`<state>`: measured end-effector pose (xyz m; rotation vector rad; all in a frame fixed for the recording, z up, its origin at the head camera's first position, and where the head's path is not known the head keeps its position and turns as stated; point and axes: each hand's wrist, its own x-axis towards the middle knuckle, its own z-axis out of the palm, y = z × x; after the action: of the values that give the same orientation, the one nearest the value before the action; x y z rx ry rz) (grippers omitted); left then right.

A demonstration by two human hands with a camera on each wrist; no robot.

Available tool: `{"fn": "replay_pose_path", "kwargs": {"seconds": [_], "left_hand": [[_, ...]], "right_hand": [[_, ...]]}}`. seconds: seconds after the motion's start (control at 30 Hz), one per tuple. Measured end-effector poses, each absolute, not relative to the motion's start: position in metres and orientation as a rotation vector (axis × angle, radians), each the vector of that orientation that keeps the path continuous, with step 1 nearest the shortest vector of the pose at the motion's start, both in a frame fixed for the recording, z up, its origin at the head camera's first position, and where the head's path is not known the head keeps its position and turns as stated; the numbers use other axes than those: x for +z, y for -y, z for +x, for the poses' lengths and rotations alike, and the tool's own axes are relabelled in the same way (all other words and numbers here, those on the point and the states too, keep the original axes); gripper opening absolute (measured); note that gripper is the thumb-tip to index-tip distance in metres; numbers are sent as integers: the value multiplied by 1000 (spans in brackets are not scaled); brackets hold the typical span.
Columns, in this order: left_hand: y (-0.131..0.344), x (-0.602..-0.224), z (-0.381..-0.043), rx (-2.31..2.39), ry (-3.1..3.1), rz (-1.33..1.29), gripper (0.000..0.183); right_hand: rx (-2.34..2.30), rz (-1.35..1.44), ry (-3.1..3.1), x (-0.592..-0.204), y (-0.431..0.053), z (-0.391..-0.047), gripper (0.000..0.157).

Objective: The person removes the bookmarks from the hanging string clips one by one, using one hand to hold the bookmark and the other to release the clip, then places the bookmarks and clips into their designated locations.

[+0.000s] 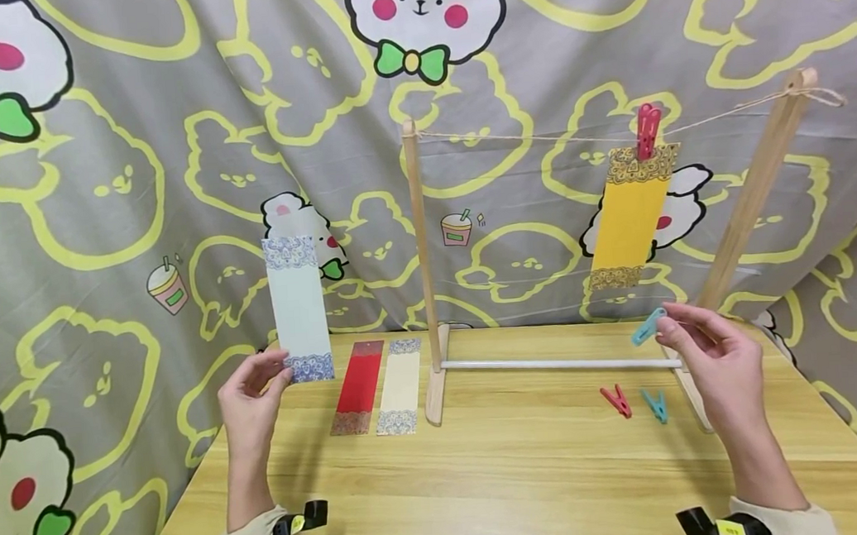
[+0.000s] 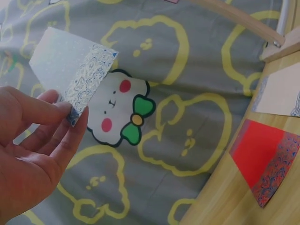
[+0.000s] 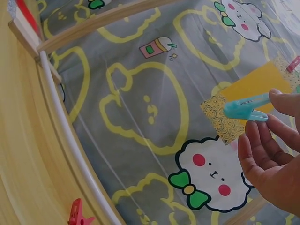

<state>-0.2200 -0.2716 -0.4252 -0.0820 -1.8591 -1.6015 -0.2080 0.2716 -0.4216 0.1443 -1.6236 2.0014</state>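
Observation:
My left hand (image 1: 252, 396) pinches a pale blue card with lace-patterned ends (image 1: 299, 310) by its lower left corner, holding it upright above the table. In the left wrist view, thumb and fingers meet on the card's patterned end (image 2: 89, 79). My right hand (image 1: 718, 355) pinches a teal clothespin (image 1: 649, 327) between thumb and fingers, below a yellow card (image 1: 632, 220). That card hangs from a string (image 1: 531, 137) under a red clothespin (image 1: 648, 129). The right wrist view shows the teal clothespin (image 3: 246, 108) in front of the yellow card.
A wooden stand with a left post (image 1: 423, 251), a right post (image 1: 755, 195) and a white crossbar (image 1: 555, 364) carries the string. On the table lie a red card (image 1: 360, 388), a cream card (image 1: 399, 385), a red clothespin (image 1: 617, 402) and another teal clothespin (image 1: 655, 406). Patterned cloth hangs behind.

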Motion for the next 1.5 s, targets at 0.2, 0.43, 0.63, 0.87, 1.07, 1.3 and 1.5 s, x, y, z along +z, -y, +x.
{"fn": "replay_pose_path", "kwargs": {"seconds": [0.2, 0.43, 0.63, 0.87, 1.07, 1.3, 1.5], "left_hand": [[274, -430, -222, -1613, 1892, -51, 22], [278, -436, -226, -1625, 1913, -40, 23], [281, -439, -228, -1618, 1928, -43, 23], [284, -443, -229, -1623, 1950, -1, 23], [289, -449, -231, -1665, 1941, 7, 24], [293, -454, -232, -1673, 1978, 53, 26], [296, -457, -232, -1655, 2008, 86, 25]], "right_hand": [[1972, 105, 1683, -427, -272, -212, 32], [1932, 85, 1733, -434, -271, -216, 32], [1959, 78, 1733, -439, -271, -219, 31], [1928, 65, 1796, -443, -271, -222, 31], [1895, 35, 1856, -448, -269, -223, 32], [1898, 8, 1886, -455, -268, -225, 32], [1872, -7, 1926, -459, -267, -229, 32]]}}
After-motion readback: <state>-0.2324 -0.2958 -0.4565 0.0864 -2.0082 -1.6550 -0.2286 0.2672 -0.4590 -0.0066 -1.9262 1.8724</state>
